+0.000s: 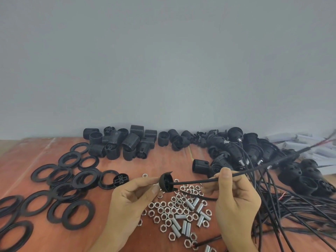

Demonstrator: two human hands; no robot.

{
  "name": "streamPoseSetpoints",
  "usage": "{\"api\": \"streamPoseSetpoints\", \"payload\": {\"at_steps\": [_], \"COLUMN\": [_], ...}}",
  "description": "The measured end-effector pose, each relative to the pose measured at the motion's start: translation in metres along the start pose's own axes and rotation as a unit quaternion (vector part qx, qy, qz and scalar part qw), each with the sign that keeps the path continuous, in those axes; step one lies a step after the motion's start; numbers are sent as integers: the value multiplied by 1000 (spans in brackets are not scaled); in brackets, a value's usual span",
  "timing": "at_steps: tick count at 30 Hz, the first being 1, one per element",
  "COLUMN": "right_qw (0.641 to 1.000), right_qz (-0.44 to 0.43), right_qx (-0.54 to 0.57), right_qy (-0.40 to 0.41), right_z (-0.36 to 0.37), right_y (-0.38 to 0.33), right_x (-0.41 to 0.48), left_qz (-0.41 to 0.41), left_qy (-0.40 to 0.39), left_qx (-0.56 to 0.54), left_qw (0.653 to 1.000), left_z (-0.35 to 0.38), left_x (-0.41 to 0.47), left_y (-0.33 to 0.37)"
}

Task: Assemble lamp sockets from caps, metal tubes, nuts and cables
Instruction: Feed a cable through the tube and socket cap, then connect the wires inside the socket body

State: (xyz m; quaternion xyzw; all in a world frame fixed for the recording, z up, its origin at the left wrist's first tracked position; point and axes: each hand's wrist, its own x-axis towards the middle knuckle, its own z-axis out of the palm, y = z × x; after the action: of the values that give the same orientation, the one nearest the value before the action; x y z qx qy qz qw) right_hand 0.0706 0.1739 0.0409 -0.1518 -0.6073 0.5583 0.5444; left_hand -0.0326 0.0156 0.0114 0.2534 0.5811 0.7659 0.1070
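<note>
Two hands are raised just above a reddish wooden table, near its front edge. The left hand pinches a black domed socket cap between thumb and fingertips, its rounded top turned to the right. A black cable enters the middle of that dome and runs right to the right hand, which pinches it between thumb and forefinger with the other fingers curled below. Past the fingers the cable rises toward the far right. Beneath and between the hands lie scattered steel hex nuts mixed with short threaded metal tubes. To the left, flat black rings spread over the table, some overlapping, and a loose cap rests on one of them. Against the grey wall at the back stands a heap of black threaded socket bodies. To the right is a pile of sockets already fitted with cables, and their black leads trail forward in a tangle. White cartons lie behind that pile; any print on them is too blurred to read.
</note>
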Motion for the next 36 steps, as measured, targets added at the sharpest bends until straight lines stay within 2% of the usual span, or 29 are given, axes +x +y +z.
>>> {"api": "streamPoseSetpoints", "payload": {"at_steps": [4, 8, 12, 15, 17, 19, 20, 24, 25, 26, 29, 31, 33, 36], "right_qw": [997, 982, 950, 938, 942, 952, 955, 921, 917, 918, 927, 932, 929, 908], "right_qz": [63, 105, 141, 154, 203, 229, 224, 206, 201, 205, 275, 282, 275, 257], "right_qx": [1, -4, 5, 2, 47, 75, 65, 36, 40, 49, 103, 107, 72, 27], "right_qy": [-39, -160, -278, -310, -263, -190, -185, -329, -343, -336, -232, -201, -235, -330], "right_z": [-1, 0, 5, 5, 3, 3, 3, 6, 8, 9, 10, 9, 9, 10], "right_y": [6, 12, 16, 10, 7, 6, 6, 11, 12, 12, 13, 14, 14, 14], "right_x": [4, -1, -10, -6, -1, 4, 4, -7, -9, -9, -4, -1, -4, -11], "left_qz": [17, -63, -166, -191, -192, -200, -207, -239, -242, -247, -257, -255, -248, -243], "left_qy": [-27, -144, -251, -296, -321, -332, -334, -332, -326, -318, -304, -306, -311, -304], "left_qx": [38, 36, -50, -88, -97, -102, -108, -138, -137, -132, -121, -112, -103, -85], "left_qw": [999, 987, 952, 932, 922, 916, 913, 902, 904, 906, 909, 910, 912, 917], "left_z": [4, 6, 5, 5, 6, 4, 3, 1, 1, 1, 1, 1, 1, 3], "left_x": [-2, -4, -5, -6, -6, -6, -6, -6, -7, -7, -7, -7, -7, -8], "left_y": [5, 5, 5, 7, 9, 11, 12, 13, 14, 14, 15, 15, 15, 13]}}
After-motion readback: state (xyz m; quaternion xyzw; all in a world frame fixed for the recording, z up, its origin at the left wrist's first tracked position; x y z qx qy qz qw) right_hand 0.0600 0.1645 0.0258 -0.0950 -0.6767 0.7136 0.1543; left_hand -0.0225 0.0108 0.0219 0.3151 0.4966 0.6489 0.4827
